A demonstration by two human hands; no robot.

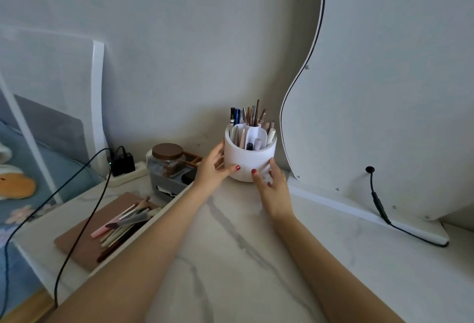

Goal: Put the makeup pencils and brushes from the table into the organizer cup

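At far centre of the bench (230, 245), organizer cup (250, 161) is standing upright, left hand (211, 168) and right hand (273, 189) spread, cupping its sides. Risk: tilting spills pencils (252, 116). Loose brushes (123, 222) are lying near left, possibly forgotten.

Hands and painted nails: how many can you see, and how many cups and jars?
Hands: 2, the left hand and the right hand
Red nails: 2
White cup: 1
Jar with brown lid: 1
Total: 6
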